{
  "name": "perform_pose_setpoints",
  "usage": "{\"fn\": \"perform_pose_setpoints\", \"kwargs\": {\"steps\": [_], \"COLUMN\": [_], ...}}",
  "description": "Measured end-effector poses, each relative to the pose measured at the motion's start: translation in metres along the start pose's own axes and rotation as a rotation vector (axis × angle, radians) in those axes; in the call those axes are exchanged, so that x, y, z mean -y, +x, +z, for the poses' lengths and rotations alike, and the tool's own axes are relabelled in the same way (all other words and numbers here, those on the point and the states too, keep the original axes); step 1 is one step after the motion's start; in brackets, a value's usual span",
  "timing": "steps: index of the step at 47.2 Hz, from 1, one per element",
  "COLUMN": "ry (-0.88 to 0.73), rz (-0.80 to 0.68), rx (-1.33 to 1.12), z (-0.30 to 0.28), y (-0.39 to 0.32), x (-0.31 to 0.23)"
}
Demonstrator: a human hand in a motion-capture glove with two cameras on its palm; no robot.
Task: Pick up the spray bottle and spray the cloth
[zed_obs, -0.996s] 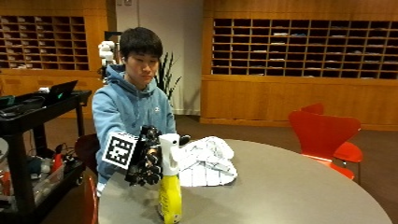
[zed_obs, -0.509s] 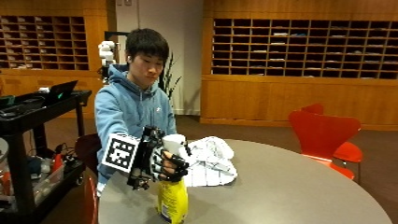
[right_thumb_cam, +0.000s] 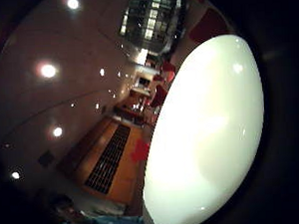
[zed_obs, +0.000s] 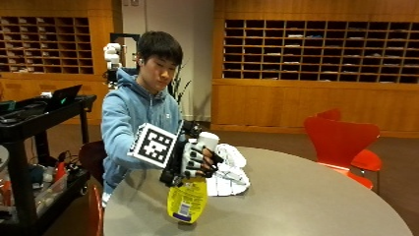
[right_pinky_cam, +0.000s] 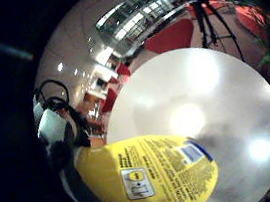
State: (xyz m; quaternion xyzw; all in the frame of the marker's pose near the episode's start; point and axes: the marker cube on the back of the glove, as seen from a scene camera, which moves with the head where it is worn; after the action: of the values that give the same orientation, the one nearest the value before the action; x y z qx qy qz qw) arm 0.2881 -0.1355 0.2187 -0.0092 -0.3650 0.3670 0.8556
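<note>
A yellow spray bottle [zed_obs: 187, 199] with a white spray head hangs tilted above the round grey table [zed_obs: 308, 201], lifted off its surface. My gloved right hand [zed_obs: 193, 160] grips it around the neck and head. Just behind the hand, a white cloth [zed_obs: 227, 169] with dark stripes lies crumpled on the table. In the little finger side palm view the yellow bottle [right_pinky_cam: 151, 177] with its label fills the near field above the pale table [right_pinky_cam: 201, 107]. The thumb side palm view shows only the table [right_thumb_cam: 205, 134] and the room.
A red chair [zed_obs: 340, 142] stands at the table's far right. A black cart [zed_obs: 39, 147] with equipment stands to the left of the person. The right half of the table [zed_obs: 327, 206] is bare.
My hand has lifted the spray bottle off the table and tipped it; the bottle's base now swings toward the camera. The cloth has not moved.
</note>
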Motion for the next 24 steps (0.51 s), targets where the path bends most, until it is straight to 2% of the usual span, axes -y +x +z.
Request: {"fn": "perform_pose_setpoints", "kwargs": {"steps": [6, 12, 24], "ry": [-0.249, -0.521, -0.841], "rz": [-0.096, -0.203, -0.296], "rx": [-0.121, -0.365, -0.775], "z": [0.016, 0.035, 0.067], "y": [-0.039, -0.077, -0.131], "x": [-0.013, -0.034, -0.063]}}
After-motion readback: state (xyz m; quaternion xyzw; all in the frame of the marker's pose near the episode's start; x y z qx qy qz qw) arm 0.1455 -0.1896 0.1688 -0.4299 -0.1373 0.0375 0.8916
